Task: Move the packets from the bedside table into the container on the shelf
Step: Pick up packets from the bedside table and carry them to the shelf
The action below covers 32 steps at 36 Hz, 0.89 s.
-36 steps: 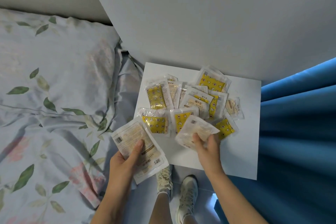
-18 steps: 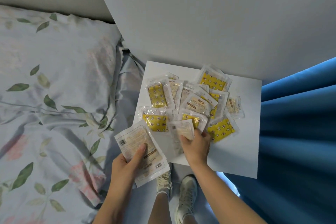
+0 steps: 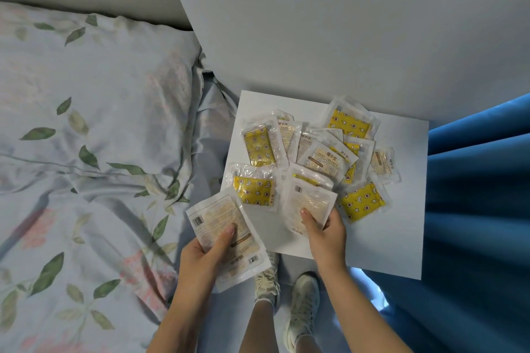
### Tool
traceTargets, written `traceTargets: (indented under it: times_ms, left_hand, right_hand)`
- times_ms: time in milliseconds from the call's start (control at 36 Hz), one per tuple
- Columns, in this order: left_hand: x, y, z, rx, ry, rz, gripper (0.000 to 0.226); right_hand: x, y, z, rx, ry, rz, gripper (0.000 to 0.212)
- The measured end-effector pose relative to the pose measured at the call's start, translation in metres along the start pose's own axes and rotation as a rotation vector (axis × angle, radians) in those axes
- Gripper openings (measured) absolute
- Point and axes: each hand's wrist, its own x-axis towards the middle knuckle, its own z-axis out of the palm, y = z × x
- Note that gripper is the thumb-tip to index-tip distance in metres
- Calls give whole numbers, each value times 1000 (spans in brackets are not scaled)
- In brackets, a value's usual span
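Left grip closed on stacked packets, right grip pinching one pale packet above the cluttered surface.

Each hand pinches seemingly one packet over the table.

Dim, bluish, perhaps daylit; warped edges.
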Motion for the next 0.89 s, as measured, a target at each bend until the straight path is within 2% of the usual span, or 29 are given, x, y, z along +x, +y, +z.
traceTargets:
  times_ms: [194, 333, 361, 444, 472, 556, 611, 778, 889]
  left_hand:
    - [-3, 9, -2, 17, 1, 7, 21]
    - [-13, 23, -2, -20, -6, 29, 18]
    - [-16, 26, -2, -29, -11, 44, 17]
    - [-26, 35, -1, -29, -15, 108, 15]
    - [-31, 38, -2, -23, -6, 133, 15]
    - [-52, 46, -1, -37, 21, 186, 18]
    - [-72, 53, -1, -91, 38, 207, 17]
    - [-159, 55, 0, -223, 142, 235, 21]
    - [-214, 58, -4, -263, 189, 261, 16]
  right_hand:
    - [1, -11, -18, 69, -102, 86, 34]
    - [-8, -25, -29, 227, -159, 111, 32]
    - [-10, -29, -31, 271, -182, 113, 37]
    - [-12, -43, -38, 370, -251, 130, 83]
    - [-14, -49, -41, 422, -289, 133, 84]
    - [-27, -71, -51, 546, -388, 159, 52]
    - [-40, -87, -61, 584, -446, 157, 40]
    - [-105, -143, -103, 530, -575, 132, 29]
    - [-149, -174, -127, 466, -672, 93, 39]
